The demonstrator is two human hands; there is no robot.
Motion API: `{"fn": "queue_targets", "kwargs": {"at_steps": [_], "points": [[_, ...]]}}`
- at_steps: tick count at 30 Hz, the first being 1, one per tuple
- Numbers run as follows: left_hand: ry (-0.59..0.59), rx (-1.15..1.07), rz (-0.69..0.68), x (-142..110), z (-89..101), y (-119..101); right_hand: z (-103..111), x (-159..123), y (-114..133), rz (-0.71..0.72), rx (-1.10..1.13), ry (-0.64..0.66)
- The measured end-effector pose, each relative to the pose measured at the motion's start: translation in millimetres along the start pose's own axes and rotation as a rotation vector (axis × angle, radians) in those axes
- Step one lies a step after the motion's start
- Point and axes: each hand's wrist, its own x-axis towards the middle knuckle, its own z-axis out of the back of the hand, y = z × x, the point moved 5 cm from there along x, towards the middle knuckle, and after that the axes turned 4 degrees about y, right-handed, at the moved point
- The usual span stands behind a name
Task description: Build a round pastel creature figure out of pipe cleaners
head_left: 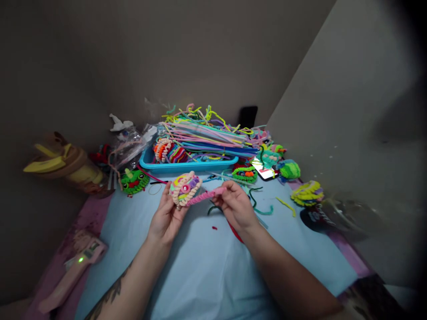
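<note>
Between my hands is a rounded pipe-cleaner ornament, cream-edged with yellow, purple and pink parts on its face. My left hand is closed around its left side and underside. From its lower right runs a coiled pink pipe cleaner. The far end of that strip sits pinched in the fingers of my right hand. Something red shows just under my right hand, partly hidden by it. Both hands are raised over the light blue cloth.
Behind my hands stands a blue tray, heaped with pipe cleaners. Green pipe-cleaner pieces lie left, and a lit phone lies right. A yellow ball and a clear cup are farther right. A pink glue gun rests at lower left.
</note>
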Motion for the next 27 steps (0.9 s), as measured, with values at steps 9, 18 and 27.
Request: {"fn": "queue_targets", "kwargs": {"at_steps": [9, 18, 27], "points": [[0.075, -0.014, 0.12, -7, -9.1, 8, 8, 7, -14, -0.146, 0.198, -0.091], [0.184, -0.088, 0.208, -6, -6.9, 18, -6, 2, -19, -0.226, 0.246, -0.027], [0.186, 0.017, 0.254, -2, -8.3, 24, -21, -7, -24, -0.326, 0.4, -0.012]]}}
